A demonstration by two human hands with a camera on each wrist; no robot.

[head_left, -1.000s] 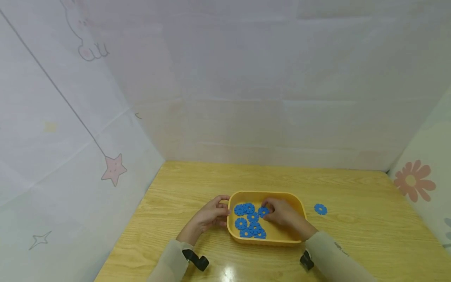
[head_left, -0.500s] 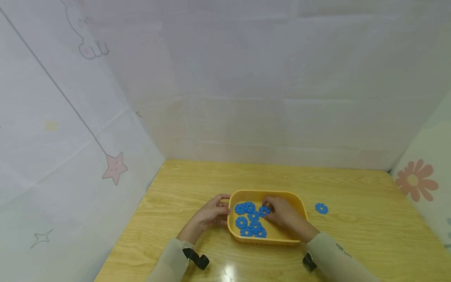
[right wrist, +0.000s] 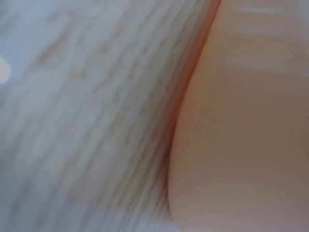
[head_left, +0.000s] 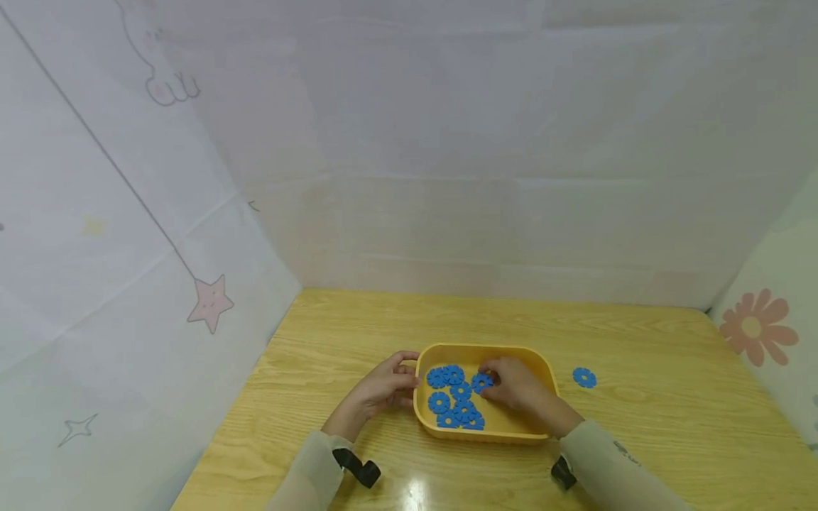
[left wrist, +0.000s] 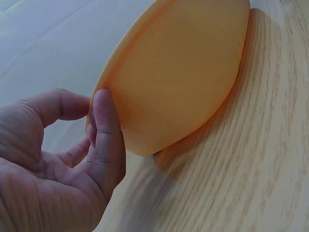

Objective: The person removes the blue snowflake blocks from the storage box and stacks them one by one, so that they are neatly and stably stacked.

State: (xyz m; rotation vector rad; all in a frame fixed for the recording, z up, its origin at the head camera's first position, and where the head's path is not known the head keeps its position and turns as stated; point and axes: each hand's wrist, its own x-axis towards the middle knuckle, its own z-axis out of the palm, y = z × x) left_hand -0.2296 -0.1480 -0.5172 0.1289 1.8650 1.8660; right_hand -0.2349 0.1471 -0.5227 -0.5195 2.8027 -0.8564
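Here's a blue, flower-shaped plastic disc [head_left: 482, 384], right at the fingertips of the right hand [head_left: 516, 383]! Thumb and fingers curl in on its near edge with only a narrow gap, pinching it; whether it is lifted at all, I can't tell. Just to the left of those fingers sits a cluster of matching blue discs [head_left: 439, 402], several overlapping, all inside a yellow, rounded rectangular plastic tray [head_left: 511, 430] whose floor lies beneath the right hand.

Over to the tray's left end, and the left hand [head_left: 383, 387] has the rim, thumb and fingers nipping the wall between them, the lower fingers bent alongside. Out to the right of the right fingers, beyond the tray wall, one loose blue disc [head_left: 584, 377] lies flat on the wood-grain bench [head_left: 371, 319]. Behind both sets of fingers, beige sleeves [head_left: 613, 461] and black wrist straps [head_left: 356, 468]; well beyond the fingertips, a pale printed cloth [head_left: 447, 177] rises.
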